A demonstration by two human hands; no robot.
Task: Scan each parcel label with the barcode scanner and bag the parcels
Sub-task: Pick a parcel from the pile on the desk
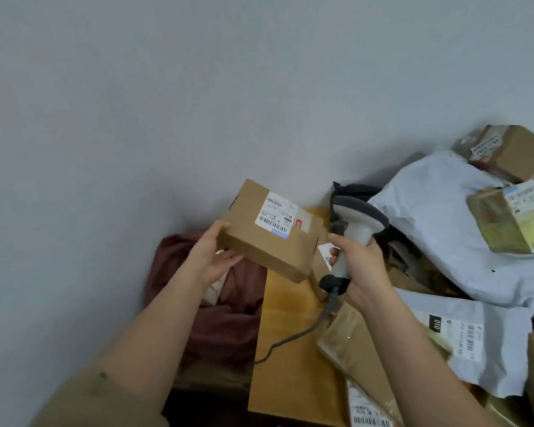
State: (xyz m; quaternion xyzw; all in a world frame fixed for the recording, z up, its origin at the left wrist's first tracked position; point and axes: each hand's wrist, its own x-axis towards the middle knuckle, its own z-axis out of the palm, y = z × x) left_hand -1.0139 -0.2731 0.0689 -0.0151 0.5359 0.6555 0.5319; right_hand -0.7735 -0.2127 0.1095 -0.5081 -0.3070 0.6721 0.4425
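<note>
Nearest the camera, two bare forearms reach forward over a wooden table (pixel 287 349) that carries a heap of parcels. The left hand (pixel 211 257) grips a small cardboard box (pixel 270 231) by its near left corner, thumb on top and fingers curled beneath, holding it up in the air above the table edge with its white shipping label (pixel 276 215) facing upward. The right hand (pixel 359 266) is wrapped around the handle of a grey barcode scanner (pixel 353 229), whose dark-rimmed head sits just to the right of the box; its grey cable (pixel 302 334) trails down across the tabletop. Below the left hand lies a dark red bag (pixel 225 318) beside the table. To the right, a grey poly mailer (pixel 463 337) with a barcode label lies on the pile, then a larger white poly mailer (pixel 444 223), and farthest back two taped cardboard boxes (pixel 512 155) against the pale wall (pixel 198 87)
</note>
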